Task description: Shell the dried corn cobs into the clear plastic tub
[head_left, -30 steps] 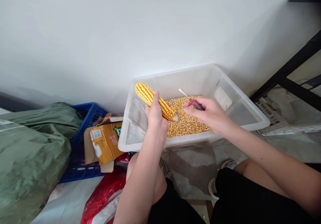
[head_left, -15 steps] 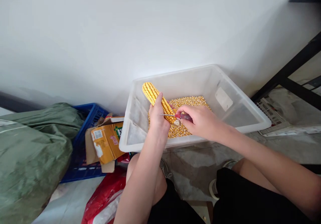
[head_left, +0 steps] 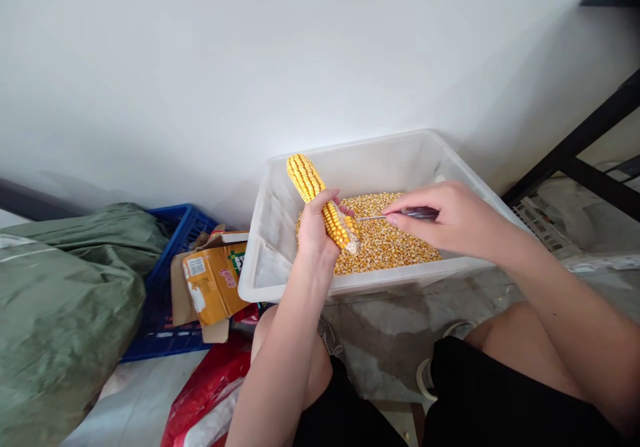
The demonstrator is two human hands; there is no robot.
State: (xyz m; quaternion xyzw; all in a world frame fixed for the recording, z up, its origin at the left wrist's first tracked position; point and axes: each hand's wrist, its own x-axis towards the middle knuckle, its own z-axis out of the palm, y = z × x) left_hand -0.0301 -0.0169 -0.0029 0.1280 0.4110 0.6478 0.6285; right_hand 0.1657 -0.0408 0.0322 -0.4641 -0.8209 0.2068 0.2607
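Note:
Wrapped in my left hand (head_left: 320, 230) is a yellow ear of corn (head_left: 306, 178), tilted with its pale stalk end low and toward me. A strip near that end shows bare cob between the kernels. My right hand (head_left: 445, 217) is closed on the dark handle of a screwdriver (head_left: 421, 213); its thin metal shaft points left, with the tip close to the lower part of the ear. Whether the tip touches the corn I cannot tell. Below both hands, loose corn kernels (head_left: 395, 247) cover the bottom of a translucent plastic bin (head_left: 300, 150).
A blue crate (head_left: 175, 347) with flattened cardboard (head_left: 213, 287) stands left of the bin, beside a green cloth bundle (head_left: 75, 307). A red bag (head_left: 210, 380) lies on the floor nearer me. To the right are a black metal frame (head_left: 560, 157) and a white basket (head_left: 545, 227).
My right hand has drawn the screwdriver back to the right, off the ear's near face. The ear has turned slightly in my left hand, and the bare strip now shows.

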